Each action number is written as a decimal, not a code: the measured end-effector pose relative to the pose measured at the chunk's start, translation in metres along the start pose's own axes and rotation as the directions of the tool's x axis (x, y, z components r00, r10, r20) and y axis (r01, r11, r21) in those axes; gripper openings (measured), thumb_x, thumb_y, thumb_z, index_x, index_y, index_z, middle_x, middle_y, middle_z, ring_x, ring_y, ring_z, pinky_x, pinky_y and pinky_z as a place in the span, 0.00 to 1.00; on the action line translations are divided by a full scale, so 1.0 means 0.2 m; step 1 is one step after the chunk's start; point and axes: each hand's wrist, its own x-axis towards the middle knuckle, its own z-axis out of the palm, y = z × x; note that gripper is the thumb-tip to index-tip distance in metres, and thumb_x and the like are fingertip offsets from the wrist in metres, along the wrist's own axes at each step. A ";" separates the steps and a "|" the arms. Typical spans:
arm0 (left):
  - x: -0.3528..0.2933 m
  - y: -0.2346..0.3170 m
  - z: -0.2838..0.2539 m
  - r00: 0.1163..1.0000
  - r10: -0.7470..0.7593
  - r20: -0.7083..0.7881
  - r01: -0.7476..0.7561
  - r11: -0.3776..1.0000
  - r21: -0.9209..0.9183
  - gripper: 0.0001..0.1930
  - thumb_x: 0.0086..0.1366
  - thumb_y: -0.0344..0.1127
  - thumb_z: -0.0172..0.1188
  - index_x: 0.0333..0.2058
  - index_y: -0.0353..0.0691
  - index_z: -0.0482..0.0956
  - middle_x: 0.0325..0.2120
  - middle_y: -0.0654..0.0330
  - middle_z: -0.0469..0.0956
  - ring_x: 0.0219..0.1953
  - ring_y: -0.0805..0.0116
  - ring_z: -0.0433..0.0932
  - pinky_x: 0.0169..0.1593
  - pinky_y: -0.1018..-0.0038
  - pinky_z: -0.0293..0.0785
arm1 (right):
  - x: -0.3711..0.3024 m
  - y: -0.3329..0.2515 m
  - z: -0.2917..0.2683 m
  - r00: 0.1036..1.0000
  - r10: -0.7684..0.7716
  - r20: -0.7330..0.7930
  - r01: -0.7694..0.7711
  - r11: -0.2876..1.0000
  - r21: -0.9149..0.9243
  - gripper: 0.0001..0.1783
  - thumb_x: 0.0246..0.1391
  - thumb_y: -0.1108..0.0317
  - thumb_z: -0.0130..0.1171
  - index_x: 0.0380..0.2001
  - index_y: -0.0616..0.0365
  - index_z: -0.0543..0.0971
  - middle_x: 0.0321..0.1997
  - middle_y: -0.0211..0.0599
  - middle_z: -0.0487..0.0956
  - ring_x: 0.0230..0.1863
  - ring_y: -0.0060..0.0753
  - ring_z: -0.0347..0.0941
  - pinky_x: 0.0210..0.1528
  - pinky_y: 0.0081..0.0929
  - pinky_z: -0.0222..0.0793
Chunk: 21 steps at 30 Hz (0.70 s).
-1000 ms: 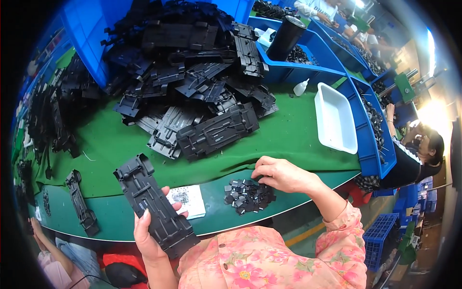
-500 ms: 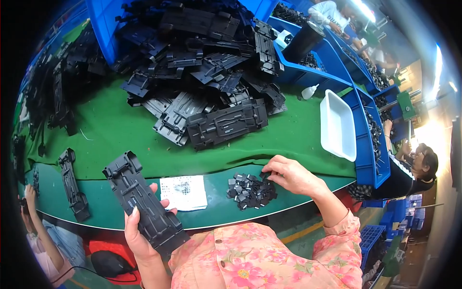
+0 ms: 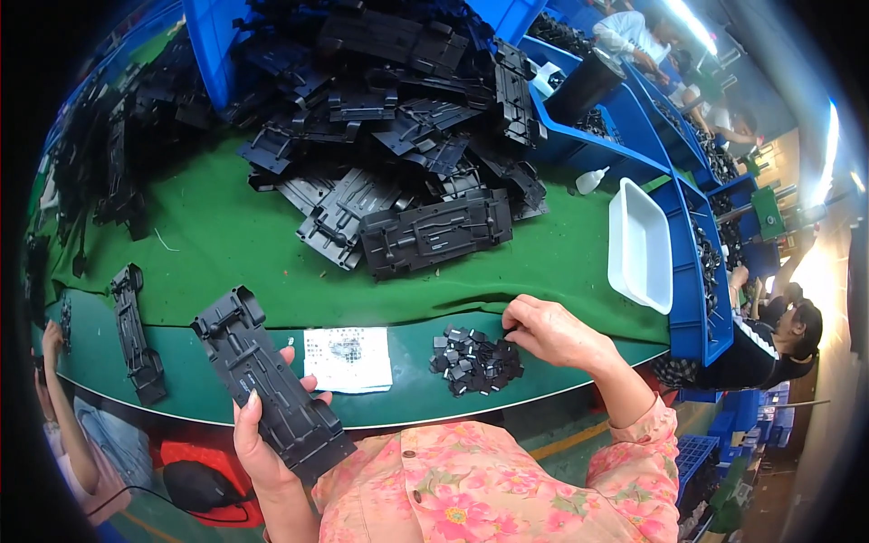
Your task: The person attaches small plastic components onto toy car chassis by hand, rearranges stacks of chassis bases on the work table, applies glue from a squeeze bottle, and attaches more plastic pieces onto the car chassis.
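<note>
My left hand (image 3: 260,443) grips a long black moulded plastic chassis tray (image 3: 272,389), tilted above the near table edge with its ribbed side up. My right hand (image 3: 552,333) is at the upper right of a heap of small black pieces (image 3: 472,360), thumb and fingertips pinched together. Whatever is between those fingertips is too small to make out. Between the two hands a white printed sheet (image 3: 348,360) with a dark smudge lies on the green table.
A large pile of black chassis trays (image 3: 389,136) covers the far green cloth (image 3: 226,262). One more tray (image 3: 136,335) lies at the left. To the right are a white tub (image 3: 640,244), a small white bottle (image 3: 592,180) and blue bins (image 3: 692,271). Co-workers sit on both sides.
My right hand has shifted slightly right, off the edge of the small pieces. The left hand still holds the chassis tray in place. The view has tilted a little.
</note>
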 end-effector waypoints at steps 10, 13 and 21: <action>-0.02 0.03 -0.03 0.999 0.014 -0.043 -0.015 1.000 -0.025 0.28 0.63 0.36 0.45 0.60 0.35 0.52 0.54 0.42 0.63 0.44 0.50 0.76 0.44 0.50 0.77 | -0.03 -0.05 0.04 0.967 0.192 -0.165 -0.108 0.902 0.417 0.06 0.48 0.73 0.62 0.29 0.65 0.78 0.27 0.35 0.78 0.28 0.26 0.75 0.31 0.21 0.71; 0.00 0.02 -0.02 1.000 -0.005 -0.015 0.004 0.997 -0.075 0.27 0.63 0.34 0.45 0.59 0.35 0.53 0.54 0.41 0.63 0.45 0.48 0.76 0.45 0.50 0.77 | 0.01 -0.11 0.07 0.959 0.281 -0.031 -0.168 0.652 0.740 0.06 0.52 0.73 0.60 0.33 0.64 0.78 0.29 0.33 0.80 0.31 0.17 0.75 0.35 0.16 0.72; -0.01 0.04 -0.05 1.000 0.016 -0.023 -0.018 0.995 -0.095 0.27 0.62 0.33 0.46 0.59 0.34 0.53 0.55 0.41 0.63 0.46 0.47 0.75 0.46 0.51 0.76 | 0.29 -0.47 0.12 0.993 0.081 0.089 -0.120 0.668 0.734 0.10 0.53 0.77 0.58 0.39 0.69 0.74 0.33 0.36 0.79 0.36 0.22 0.77 0.38 0.17 0.73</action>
